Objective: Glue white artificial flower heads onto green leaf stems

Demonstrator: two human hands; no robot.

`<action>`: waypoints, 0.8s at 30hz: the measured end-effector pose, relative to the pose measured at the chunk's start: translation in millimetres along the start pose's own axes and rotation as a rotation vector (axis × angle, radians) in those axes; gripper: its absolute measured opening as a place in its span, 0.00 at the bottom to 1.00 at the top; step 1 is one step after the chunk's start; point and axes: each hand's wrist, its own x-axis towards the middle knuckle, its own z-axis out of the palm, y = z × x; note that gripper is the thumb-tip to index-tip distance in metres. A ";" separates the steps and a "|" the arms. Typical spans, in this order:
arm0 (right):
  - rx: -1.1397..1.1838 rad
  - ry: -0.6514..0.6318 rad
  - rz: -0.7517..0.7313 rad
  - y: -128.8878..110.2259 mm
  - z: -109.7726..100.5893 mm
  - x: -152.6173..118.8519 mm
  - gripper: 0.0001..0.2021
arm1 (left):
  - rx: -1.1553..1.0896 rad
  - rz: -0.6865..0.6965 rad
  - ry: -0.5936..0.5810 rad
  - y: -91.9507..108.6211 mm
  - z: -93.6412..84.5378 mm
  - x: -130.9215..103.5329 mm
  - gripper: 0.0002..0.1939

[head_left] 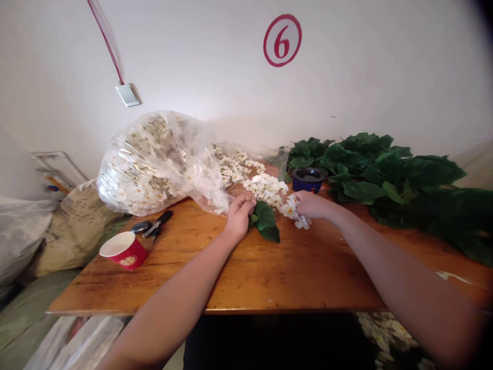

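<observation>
My left hand (239, 216) is closed in a pinch on the stem end of a green leaf sprig (265, 221), whose leaves hang over the wooden table. To its right, my right hand (308, 204) is closed on a spray of white flowers (291, 208), with blossoms drooping below the fingers. Between and just behind the hands lies a cluster of white flowers (265, 186). A dark blue round pot (308, 180) stands right behind my right hand. More white flowers (234, 165) spill from the mouth of a clear plastic bag.
A large clear bag of white flowers (144, 169) fills the table's back left. Green leaves (385, 169) are heaped at the back right. A red paper cup (125, 252) and a black-handled tool (158, 223) are on the left of the wooden table (262, 288).
</observation>
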 end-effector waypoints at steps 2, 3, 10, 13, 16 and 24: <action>0.023 0.001 -0.031 1.6 -2.3 -0.3 0.10 | -0.025 0.102 0.061 5.2 -1.3 -2.4 0.15; 0.042 0.007 -0.053 1.9 -4.0 -1.2 0.10 | -0.023 0.156 0.090 7.6 -2.5 -4.1 0.16; 0.387 -0.025 -0.302 -11.0 -19.8 -21.4 0.11 | 0.333 0.545 0.142 30.4 -11.0 -25.3 0.11; 0.491 -0.023 -0.361 -14.3 -22.7 -27.6 0.12 | 0.433 0.760 0.107 37.3 -13.3 -30.1 0.06; 0.531 -0.039 -0.395 -14.1 -22.4 -29.3 0.14 | 0.477 0.889 0.118 38.2 -15.6 -30.1 0.03; 0.546 -0.046 -0.380 -15.5 -19.8 -28.7 0.15 | 0.166 0.640 0.290 37.1 -14.6 -27.9 0.08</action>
